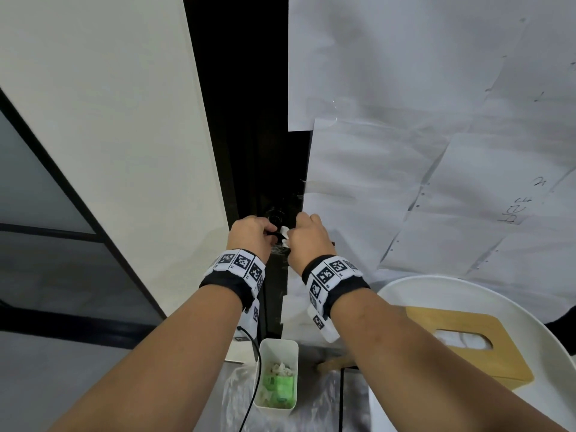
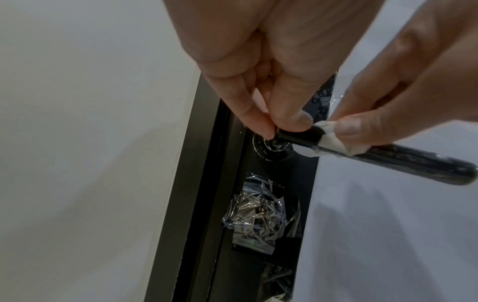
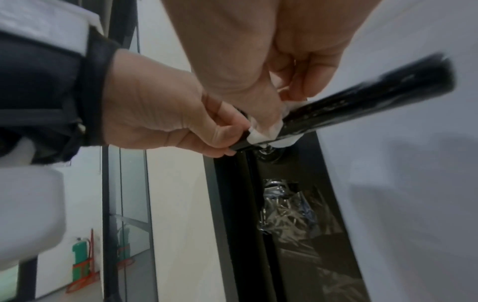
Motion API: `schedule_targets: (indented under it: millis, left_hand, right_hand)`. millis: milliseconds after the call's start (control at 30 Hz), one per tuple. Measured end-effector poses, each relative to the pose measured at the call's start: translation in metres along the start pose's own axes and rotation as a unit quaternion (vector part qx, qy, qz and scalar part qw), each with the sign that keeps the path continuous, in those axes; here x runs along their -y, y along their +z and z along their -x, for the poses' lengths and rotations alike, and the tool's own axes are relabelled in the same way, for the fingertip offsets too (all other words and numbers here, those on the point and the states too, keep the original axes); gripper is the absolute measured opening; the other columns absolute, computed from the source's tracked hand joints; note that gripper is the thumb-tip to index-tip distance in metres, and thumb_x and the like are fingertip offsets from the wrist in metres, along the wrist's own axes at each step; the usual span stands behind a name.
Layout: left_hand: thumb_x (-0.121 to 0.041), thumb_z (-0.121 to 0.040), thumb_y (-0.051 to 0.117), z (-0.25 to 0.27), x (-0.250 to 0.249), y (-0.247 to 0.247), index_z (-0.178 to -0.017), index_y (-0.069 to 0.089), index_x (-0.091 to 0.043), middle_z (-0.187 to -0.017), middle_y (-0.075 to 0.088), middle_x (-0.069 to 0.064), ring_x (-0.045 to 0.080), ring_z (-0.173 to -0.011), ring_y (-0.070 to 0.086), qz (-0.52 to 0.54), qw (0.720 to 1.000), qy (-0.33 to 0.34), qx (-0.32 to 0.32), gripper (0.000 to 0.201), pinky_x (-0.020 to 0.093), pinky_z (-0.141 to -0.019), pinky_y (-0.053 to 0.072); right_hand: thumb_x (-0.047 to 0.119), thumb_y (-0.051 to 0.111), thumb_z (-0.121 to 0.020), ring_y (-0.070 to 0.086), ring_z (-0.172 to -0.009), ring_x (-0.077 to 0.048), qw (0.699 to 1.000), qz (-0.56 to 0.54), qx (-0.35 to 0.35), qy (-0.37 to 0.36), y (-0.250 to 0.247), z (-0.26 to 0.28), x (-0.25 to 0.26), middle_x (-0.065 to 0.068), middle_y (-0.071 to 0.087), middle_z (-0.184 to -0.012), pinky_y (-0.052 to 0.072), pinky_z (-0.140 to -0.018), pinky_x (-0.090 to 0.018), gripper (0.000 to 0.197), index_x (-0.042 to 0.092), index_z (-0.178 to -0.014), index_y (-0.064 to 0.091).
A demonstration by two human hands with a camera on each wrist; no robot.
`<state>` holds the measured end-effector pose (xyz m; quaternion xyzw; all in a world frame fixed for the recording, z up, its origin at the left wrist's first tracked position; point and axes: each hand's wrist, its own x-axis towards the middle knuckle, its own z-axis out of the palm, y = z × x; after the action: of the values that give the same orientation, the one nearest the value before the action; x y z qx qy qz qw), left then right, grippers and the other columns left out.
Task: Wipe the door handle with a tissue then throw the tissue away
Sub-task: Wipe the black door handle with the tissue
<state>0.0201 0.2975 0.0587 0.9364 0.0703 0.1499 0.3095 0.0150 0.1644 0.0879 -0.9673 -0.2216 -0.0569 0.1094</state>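
The black lever door handle (image 2: 413, 161) sticks out from a dark door edge. A white tissue (image 2: 331, 141) is wrapped round the lever close to its pivot. My right hand (image 3: 282, 102) pinches the tissue against the handle (image 3: 375, 102) with thumb and fingers. My left hand (image 2: 280, 126) pinches the lever's short end beside the round base plate, just left of the tissue (image 3: 261, 134). In the head view the left hand (image 1: 252, 232) and right hand (image 1: 307, 235) nearly meet, with a bit of tissue (image 1: 284, 232) showing between them and most of the handle hidden.
White paper sheets (image 1: 405, 151) cover the door. Crumpled clear plastic (image 2: 261, 214) is taped below the handle. A small white bin (image 1: 278, 340) holding scraps stands on the floor beneath my wrists. A wooden tissue box (image 1: 436, 319) sits on a round white table (image 1: 467, 283) at the right.
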Motion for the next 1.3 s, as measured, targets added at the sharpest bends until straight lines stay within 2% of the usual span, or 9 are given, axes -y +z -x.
schedule_targets:
  millis: [133, 333, 500, 633, 733, 900, 1033, 1300]
  left_hand:
    - [-0.013, -0.080, 0.073, 0.000, 0.001, 0.001, -0.096, 0.075, -0.016, -0.098, 0.068, 0.003, 0.019, -0.085, 0.067, 0.010, 1.000, 0.000, 0.003, 0.017, 0.032, -0.084, 0.054]
    - [-0.016, -0.081, 0.074, 0.000, 0.002, -0.001, -0.096, 0.074, -0.019, -0.095, 0.069, 0.000, 0.014, -0.084, 0.066, 0.022, 1.000, -0.019, 0.011, 0.015, 0.022, -0.081, 0.052]
    - [-0.012, -0.080, 0.073, -0.002, 0.000, -0.003, -0.091, 0.075, -0.018, -0.090, 0.071, 0.001, 0.015, -0.080, 0.067, 0.015, 1.000, -0.008, 0.008, 0.013, 0.028, -0.081, 0.055]
    - [-0.008, -0.080, 0.072, -0.001, 0.000, -0.002, -0.091, 0.075, -0.016, -0.092, 0.070, 0.003, 0.017, -0.079, 0.067, 0.006, 1.000, 0.011, 0.004, 0.014, 0.028, -0.079, 0.055]
    - [-0.014, -0.081, 0.073, -0.002, 0.000, -0.001, -0.095, 0.074, -0.019, -0.096, 0.068, 0.001, 0.016, -0.083, 0.066, -0.002, 1.000, -0.004, 0.011, 0.015, 0.027, -0.082, 0.054]
    - [-0.014, -0.081, 0.072, -0.001, 0.000, 0.000, -0.094, 0.074, -0.019, -0.095, 0.068, 0.001, 0.016, -0.084, 0.066, 0.005, 1.000, -0.016, 0.012, 0.014, 0.027, -0.082, 0.054]
    - [-0.015, -0.082, 0.072, -0.001, -0.001, 0.000, -0.096, 0.074, -0.018, -0.096, 0.068, 0.002, 0.019, -0.087, 0.066, -0.007, 1.000, -0.015, 0.009, 0.014, 0.029, -0.084, 0.054]
    - [-0.017, -0.084, 0.070, -0.001, -0.003, 0.001, -0.099, 0.073, -0.019, -0.100, 0.068, 0.003, 0.020, -0.089, 0.066, -0.030, 0.999, -0.020, 0.018, 0.015, 0.030, -0.084, 0.054]
  right_hand:
    - [0.002, 0.055, -0.081, 0.042, -0.101, -0.029, 1.000, 0.000, -0.005, -0.003, 0.003, -0.001, -0.006, -0.010, 0.046, -0.103, 0.033, -0.071, -0.032, 0.012, 0.001, -0.087, 0.066]
    - [0.006, 0.053, -0.085, 0.040, -0.099, -0.027, 1.000, 0.000, -0.009, 0.016, 0.000, 0.007, -0.021, -0.009, 0.046, -0.101, 0.033, -0.073, -0.030, 0.014, 0.002, -0.085, 0.066]
    - [0.001, 0.055, -0.081, 0.039, -0.104, -0.028, 1.000, -0.019, 0.000, 0.003, 0.001, -0.001, 0.001, -0.010, 0.045, -0.108, 0.035, -0.074, -0.030, 0.017, 0.002, -0.094, 0.066]
    - [0.000, 0.056, -0.080, 0.040, -0.103, -0.028, 1.000, -0.015, -0.010, -0.005, 0.001, 0.000, 0.003, -0.010, 0.045, -0.108, 0.039, -0.078, -0.032, 0.014, 0.004, -0.092, 0.063]
    - [0.001, 0.056, -0.079, 0.041, -0.101, -0.028, 1.000, 0.008, -0.019, 0.000, 0.003, 0.006, -0.010, -0.008, 0.046, -0.105, 0.033, -0.074, -0.030, 0.012, 0.005, -0.089, 0.063]
    - [0.009, 0.053, -0.088, 0.041, -0.100, -0.026, 0.998, 0.032, -0.022, 0.043, 0.000, 0.018, -0.040, -0.007, 0.047, -0.105, 0.033, -0.076, -0.031, 0.013, 0.007, -0.091, 0.064]
    - [0.010, 0.050, -0.090, 0.043, -0.101, -0.027, 0.997, 0.026, -0.031, 0.072, 0.002, 0.026, -0.049, -0.007, 0.049, -0.107, 0.040, -0.081, -0.033, 0.017, 0.006, -0.096, 0.066]
    - [0.001, 0.047, -0.084, 0.046, -0.102, -0.030, 0.994, 0.034, -0.021, 0.104, -0.005, 0.027, -0.043, -0.013, 0.052, -0.106, 0.041, -0.082, -0.033, 0.022, 0.003, -0.097, 0.065]
